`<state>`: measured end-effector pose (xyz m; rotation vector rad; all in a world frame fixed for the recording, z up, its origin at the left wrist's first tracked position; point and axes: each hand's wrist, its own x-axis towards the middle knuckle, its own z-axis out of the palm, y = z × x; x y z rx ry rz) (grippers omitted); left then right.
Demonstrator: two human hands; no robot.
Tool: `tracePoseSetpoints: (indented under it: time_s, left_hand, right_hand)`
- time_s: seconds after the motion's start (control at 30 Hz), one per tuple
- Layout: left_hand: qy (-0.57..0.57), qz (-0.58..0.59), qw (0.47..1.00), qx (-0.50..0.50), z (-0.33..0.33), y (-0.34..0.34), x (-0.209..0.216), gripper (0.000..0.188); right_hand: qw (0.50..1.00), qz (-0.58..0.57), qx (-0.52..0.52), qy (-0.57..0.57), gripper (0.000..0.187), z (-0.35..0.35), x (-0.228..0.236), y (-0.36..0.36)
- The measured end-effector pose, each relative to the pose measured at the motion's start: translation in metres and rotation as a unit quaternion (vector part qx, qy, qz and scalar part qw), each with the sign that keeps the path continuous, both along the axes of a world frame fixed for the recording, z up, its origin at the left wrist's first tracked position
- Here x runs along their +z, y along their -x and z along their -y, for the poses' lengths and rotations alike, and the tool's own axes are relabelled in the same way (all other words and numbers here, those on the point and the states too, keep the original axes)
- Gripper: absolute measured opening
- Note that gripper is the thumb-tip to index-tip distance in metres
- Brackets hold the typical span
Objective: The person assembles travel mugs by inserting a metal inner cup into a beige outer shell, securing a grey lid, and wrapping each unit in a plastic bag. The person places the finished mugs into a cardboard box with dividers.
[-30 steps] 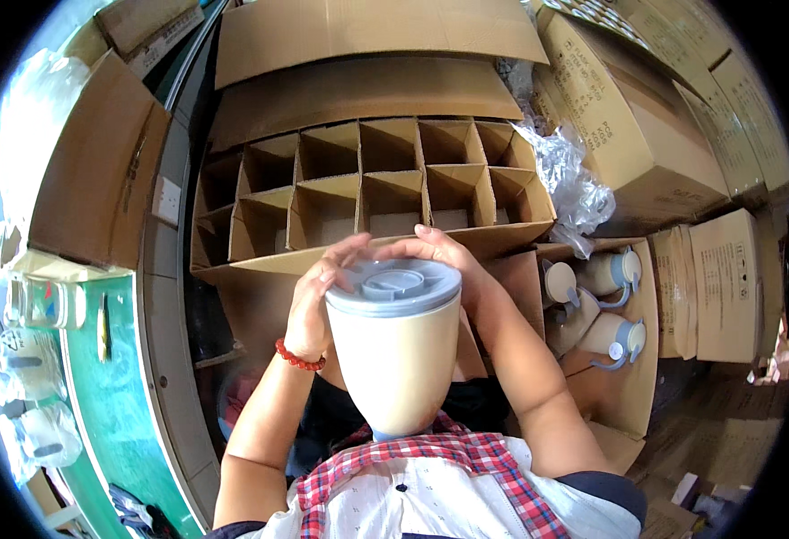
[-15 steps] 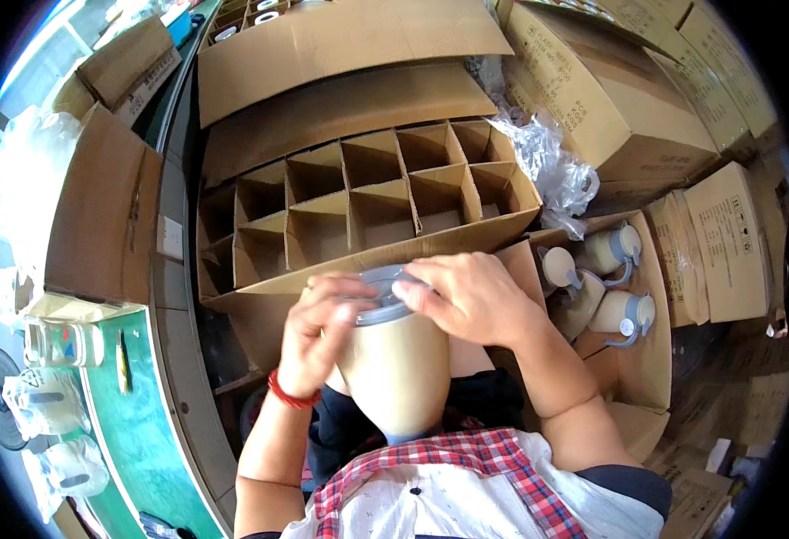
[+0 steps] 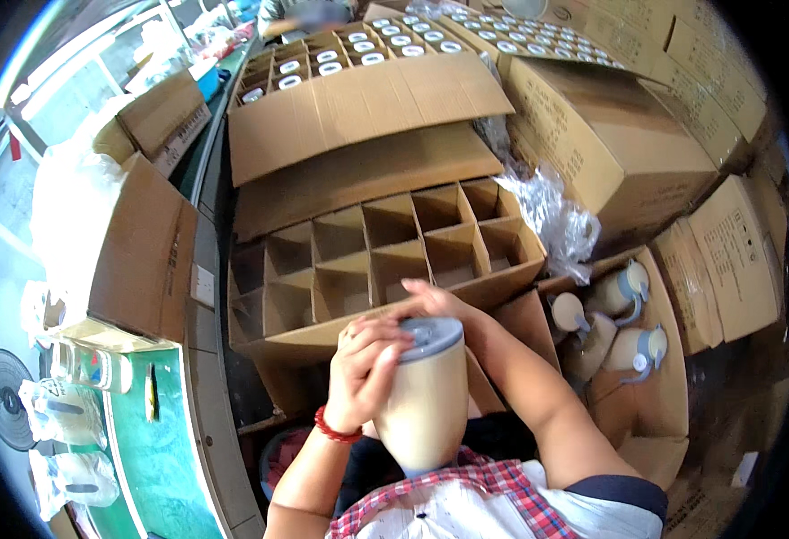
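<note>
At 9 o'clock from the cream container, the green surface (image 3: 170, 458) carries a yellow-and-black cutter (image 3: 151, 393). Further along, the left hand (image 3: 361, 373), with a red bead bracelet (image 3: 334, 429) at the wrist, lies at about 10 o'clock, its bent fingers against the rim of the grey end; how firmly it presses, I cannot tell. The divided carton (image 3: 295, 340) lies beyond, between 11 and 12 o'clock, its front cells bare.

The cream container (image 3: 426, 404) stands between the forearms, close in front of the checked shirt trim (image 3: 493, 476). Its long axis runs nearly 12 to 6 o'clock: the wide grey end points away toward the carton, the narrow end toward the person's body. The left hand is the nearer one. The right hand (image 3: 444, 304) is at 12 o'clock, partly hidden behind the grey end, fingers extended; whether it touches cannot be told.

Between 2 and 3 o'clock, an open carton (image 3: 671, 368) holds cream jugs (image 3: 632, 349) with blue-grey handles.
</note>
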<state>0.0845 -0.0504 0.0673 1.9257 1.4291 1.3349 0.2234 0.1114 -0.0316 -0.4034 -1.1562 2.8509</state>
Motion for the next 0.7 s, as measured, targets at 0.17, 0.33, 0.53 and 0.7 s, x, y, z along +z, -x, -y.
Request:
tracePoseSetpoints:
  time_s: [0.17, 0.33, 0.53, 0.7]
  left_hand:
    - [0.175, 0.549, 0.817, 0.004, 0.016, 0.042, -0.087, 0.044]
    - [0.176, 0.357, 0.916, 0.036, -0.006, 0.016, -0.040, 0.045]
    - [0.012, -0.096, 0.995, 0.022, -0.012, -0.028, 0.029, 0.015]
    - [0.085, 0.519, 0.835, -0.165, 0.014, 0.046, -0.092, 0.033]
  right_hand:
    - [0.751, 0.110, -0.096, -0.643, 0.064, 0.056, 0.107, -0.053]
    - [0.926, 0.173, -0.125, -0.311, 0.064, -0.004, 0.044, -0.038]
    - [0.997, -0.053, 0.046, 0.039, 0.062, -0.009, -0.030, 0.006]
    - [0.843, 0.057, -0.019, -0.535, 0.056, 0.031, 0.058, -0.062]
